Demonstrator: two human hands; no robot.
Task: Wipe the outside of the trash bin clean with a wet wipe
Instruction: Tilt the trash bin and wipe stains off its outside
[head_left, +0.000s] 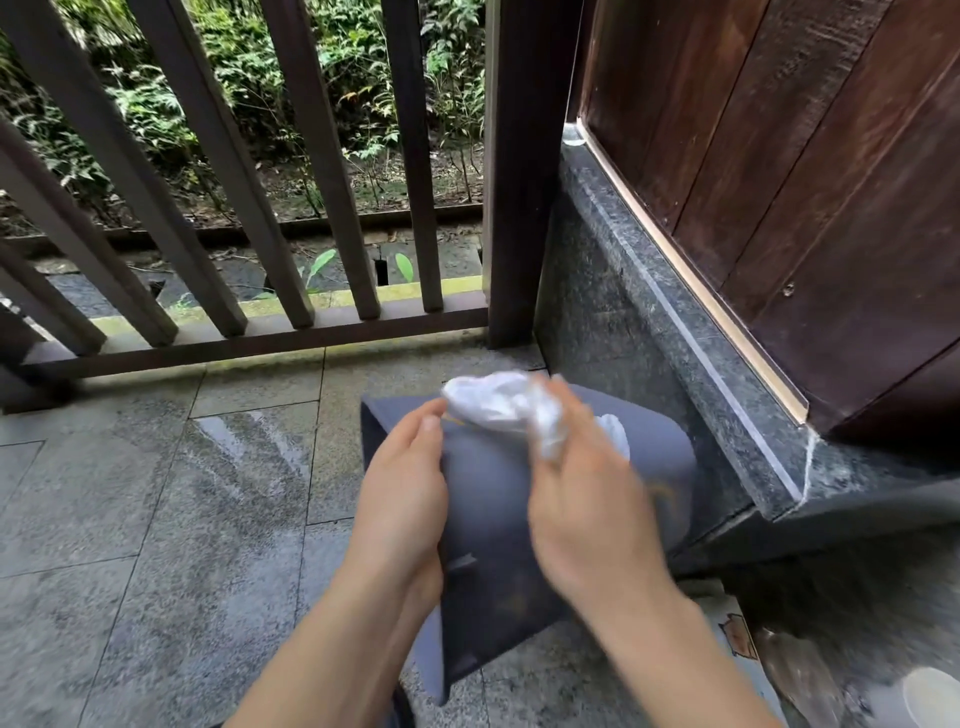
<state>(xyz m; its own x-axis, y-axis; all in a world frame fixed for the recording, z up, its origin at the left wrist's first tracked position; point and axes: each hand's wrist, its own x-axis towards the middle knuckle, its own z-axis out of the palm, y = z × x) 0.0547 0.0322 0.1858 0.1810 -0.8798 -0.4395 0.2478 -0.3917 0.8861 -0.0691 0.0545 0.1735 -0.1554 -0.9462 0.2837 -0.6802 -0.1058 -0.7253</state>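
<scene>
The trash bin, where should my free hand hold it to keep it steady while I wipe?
Probably the left side wall of the trash bin, coming from the left. The bin looks tipped, its flat dark side facing up, and the left hand already rests along that edge. That leaves the top face free for the right hand, whose fingers pinch the wet wipe.

Grey trash bin tilted on stone floor, left hand steadying its side; right hand holding crumpled white wipe against its top; wooden railing beyond
</scene>
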